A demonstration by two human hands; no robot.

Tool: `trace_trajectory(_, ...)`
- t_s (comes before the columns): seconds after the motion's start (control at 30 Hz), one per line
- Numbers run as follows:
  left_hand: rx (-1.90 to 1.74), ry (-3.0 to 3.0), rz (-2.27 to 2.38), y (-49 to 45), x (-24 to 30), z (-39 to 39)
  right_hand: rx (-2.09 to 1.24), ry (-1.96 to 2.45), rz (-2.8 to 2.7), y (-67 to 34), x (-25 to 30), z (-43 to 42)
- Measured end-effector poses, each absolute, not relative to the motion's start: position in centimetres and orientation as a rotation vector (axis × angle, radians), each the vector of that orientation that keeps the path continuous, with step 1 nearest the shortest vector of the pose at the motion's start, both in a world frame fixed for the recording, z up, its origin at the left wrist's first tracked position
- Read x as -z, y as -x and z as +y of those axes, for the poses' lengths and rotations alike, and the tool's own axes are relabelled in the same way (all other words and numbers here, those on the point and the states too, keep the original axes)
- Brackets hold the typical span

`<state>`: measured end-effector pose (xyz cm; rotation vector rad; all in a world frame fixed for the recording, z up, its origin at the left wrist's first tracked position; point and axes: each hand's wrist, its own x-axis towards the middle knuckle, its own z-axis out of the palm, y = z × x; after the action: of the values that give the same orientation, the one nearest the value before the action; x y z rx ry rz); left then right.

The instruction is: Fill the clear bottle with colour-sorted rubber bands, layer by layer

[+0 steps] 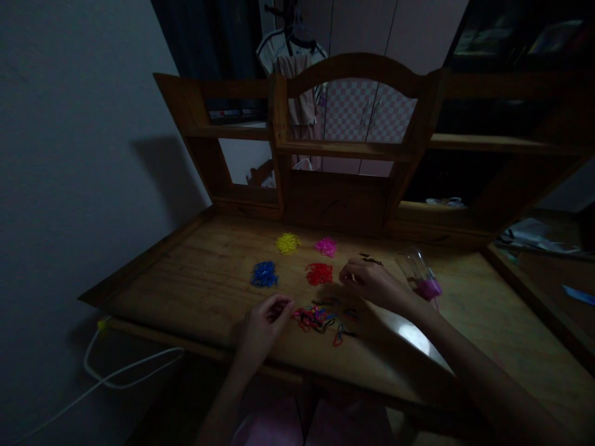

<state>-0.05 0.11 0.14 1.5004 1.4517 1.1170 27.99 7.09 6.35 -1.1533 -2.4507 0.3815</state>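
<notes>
My left hand [266,321] is at the left edge of a mixed pile of small coloured rubber bands [315,318]. Its thumb and fingers are curled together; whatever lies between them is too small to make out. Above the table, just right of a heap of red rubber bands [319,274], my right hand [365,279] has its fingertips pinched, and I cannot see what they hold. A few black bands [372,261] lie partly hidden behind it. Separate heaps of blue bands [264,274], yellow bands [287,243] and pink bands [326,246] sit farther left and back.
A clear container with a pink lid [421,275] lies on its side at the right of the wooden table [186,279]. A wooden shelf unit [344,148] rises along the back edge. At left, a white cable [134,356] hangs beside the wall.
</notes>
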Motion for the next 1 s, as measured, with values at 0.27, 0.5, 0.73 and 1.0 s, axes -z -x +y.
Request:
trace_trajectory(0.27,-1.114,-1.507,1.481,0.1,-0.3,0.0,-0.482,1.156,-2.383,-28.5,-5.1,5.5)
trace_trajectory(0.5,-1.097,-1.48,1.507,-0.1,-0.8,0.0,-0.592,1.095,-2.419,-27.5,-5.1,4.8)
trace_trajectory(0.73,-1.106,-1.479,1.487,-0.1,-0.8,0.0,-0.626,1.021,-2.443,-26.0,-5.1,3.5)
trace_trajectory(1.0,-1.116,-1.519,1.5,-0.1,-0.9,-0.1,-0.599,1.095,-2.406,-25.0,-4.6,3.3)
